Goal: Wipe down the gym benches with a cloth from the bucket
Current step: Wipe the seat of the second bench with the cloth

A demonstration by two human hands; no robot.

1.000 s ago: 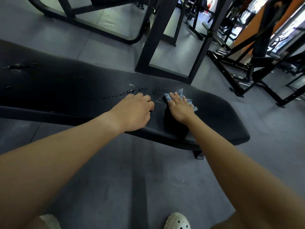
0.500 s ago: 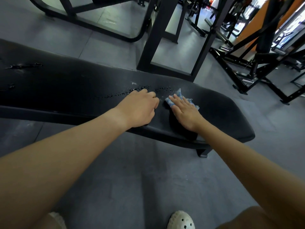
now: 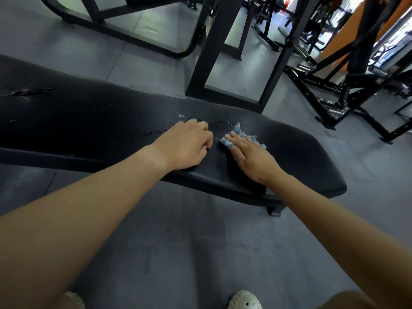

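Head view: my right hand (image 3: 252,157) lies flat, fingers straight, pressing the blue cloth (image 3: 236,133) onto the black bench pad (image 3: 301,152) near its right end. My left hand (image 3: 187,146) rests on the pad just beside it, fingers curled under, gripping nothing; it looks like a brace. The two hands are close but not touching.

Change over the last second: small. Measured against the pad's end, the cloth has crept a little leftward. The gap between its edge and my left knuckles has narrowed. The camera also drifts, so part of the apparent shift is my head, not my hand. Left hand: same spot, same curl.

Unchanged: the line of water droplets (image 3: 220,124) just beyond my fingertips, running on behind the left hand, looks as it did before. The wet streak (image 3: 29,92) at the pad's far left is also untouched.

Reading: the stroke is slow or only starting. The right end is being worked; most of the pad's length is not yet wiped. Judgement: next the cloth should sweep left through the droplets. The left hand sits in that path, so it must lift or shift. Bucket not in view.
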